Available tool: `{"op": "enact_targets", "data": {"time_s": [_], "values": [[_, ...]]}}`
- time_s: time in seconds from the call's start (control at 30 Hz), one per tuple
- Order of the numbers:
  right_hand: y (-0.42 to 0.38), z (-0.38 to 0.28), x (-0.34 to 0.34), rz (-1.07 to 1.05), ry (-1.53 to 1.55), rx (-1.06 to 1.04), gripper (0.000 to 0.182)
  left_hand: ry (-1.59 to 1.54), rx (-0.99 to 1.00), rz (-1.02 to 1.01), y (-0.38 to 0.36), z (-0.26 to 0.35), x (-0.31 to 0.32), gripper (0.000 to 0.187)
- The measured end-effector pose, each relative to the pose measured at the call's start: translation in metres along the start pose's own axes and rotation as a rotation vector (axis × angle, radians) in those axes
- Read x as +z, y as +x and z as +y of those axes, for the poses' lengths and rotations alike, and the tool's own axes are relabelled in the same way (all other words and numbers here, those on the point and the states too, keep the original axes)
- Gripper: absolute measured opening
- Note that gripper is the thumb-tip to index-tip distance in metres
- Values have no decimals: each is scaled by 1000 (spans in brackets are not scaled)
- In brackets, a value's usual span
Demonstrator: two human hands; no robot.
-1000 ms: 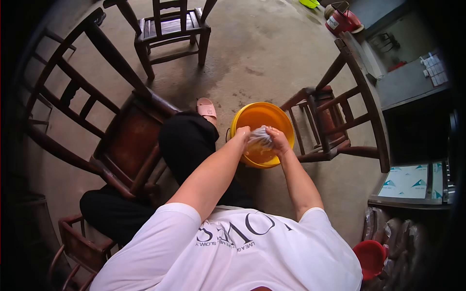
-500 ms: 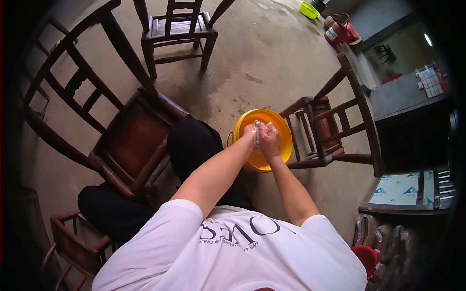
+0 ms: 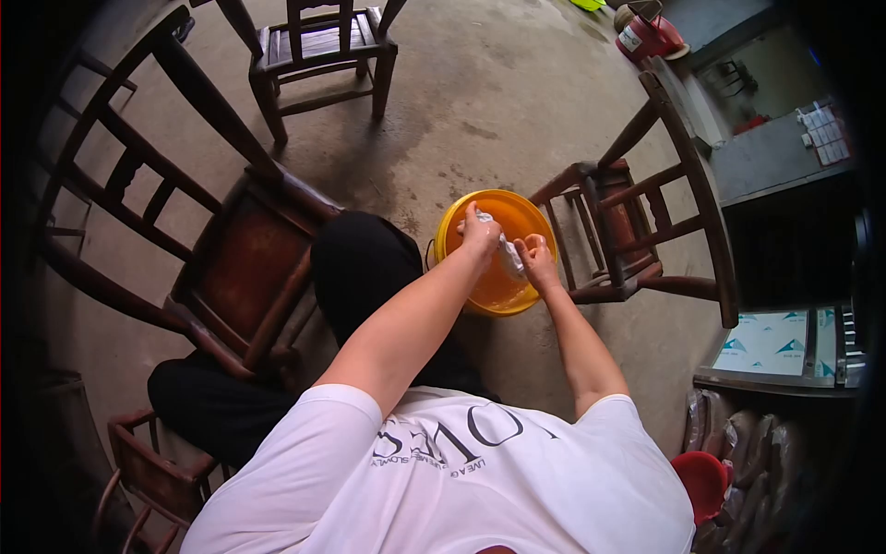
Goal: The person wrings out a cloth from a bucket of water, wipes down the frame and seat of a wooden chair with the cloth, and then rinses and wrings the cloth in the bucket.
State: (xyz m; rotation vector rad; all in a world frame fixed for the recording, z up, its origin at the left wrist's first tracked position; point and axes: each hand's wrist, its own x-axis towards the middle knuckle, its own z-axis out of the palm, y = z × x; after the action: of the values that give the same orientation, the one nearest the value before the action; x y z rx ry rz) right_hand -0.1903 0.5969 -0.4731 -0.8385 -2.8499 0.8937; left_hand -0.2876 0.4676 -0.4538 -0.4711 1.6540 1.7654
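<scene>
Over a yellow bucket [image 3: 546,226], my left hand [image 3: 480,234] is closed around a wet, whitish cloth [image 3: 510,257]. One end of the cloth pokes out above my fingers, and the rest stretches down toward my right hand [image 3: 538,262]. That right hand is at the bucket's right side, its fingers loosely bent and apart, with the lower end of the cloth against or just beside it. Orange-tinted water seems to fill part of the bucket below both hands.
Wooden chairs stand around me: a large one [image 3: 242,268] at left, another [image 3: 323,46] ahead, a third [image 3: 628,222] right of the bucket. A small stool [image 3: 157,462] is at lower left. A red basin [image 3: 699,485] and plastic-wrapped bundles [image 3: 752,462] lie at lower right.
My hands were pressed together on the bunched cloth; now they have moved apart, with the cloth loosened and stretching between them. The view has shifted slightly.
</scene>
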Motion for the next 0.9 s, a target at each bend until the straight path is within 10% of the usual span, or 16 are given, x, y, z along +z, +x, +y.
{"op": "enact_targets", "data": {"time_s": [0.17, 0.43, 0.5, 0.67, 0.9], "values": [[-17, -4, -9, -260, -218, -73, 32, -363, -10, -310, 3, 1, -20, 71], [3, 3, 3, -381, 1308, 283, 18, -69, 64, -44, 17, -9, -26, 43], [6, -9, -2, -401, 1466, 317, 17, 57, -256, -109, 4, -1, -31, 26], [6, -34, -13, -376, 1333, 315, 17, 172, -196, -590, -19, 5, -34, 30], [8, -38, -45, -337, 545, 252, 47, 236, 130, -172, -7, 3, -33, 33]]}}
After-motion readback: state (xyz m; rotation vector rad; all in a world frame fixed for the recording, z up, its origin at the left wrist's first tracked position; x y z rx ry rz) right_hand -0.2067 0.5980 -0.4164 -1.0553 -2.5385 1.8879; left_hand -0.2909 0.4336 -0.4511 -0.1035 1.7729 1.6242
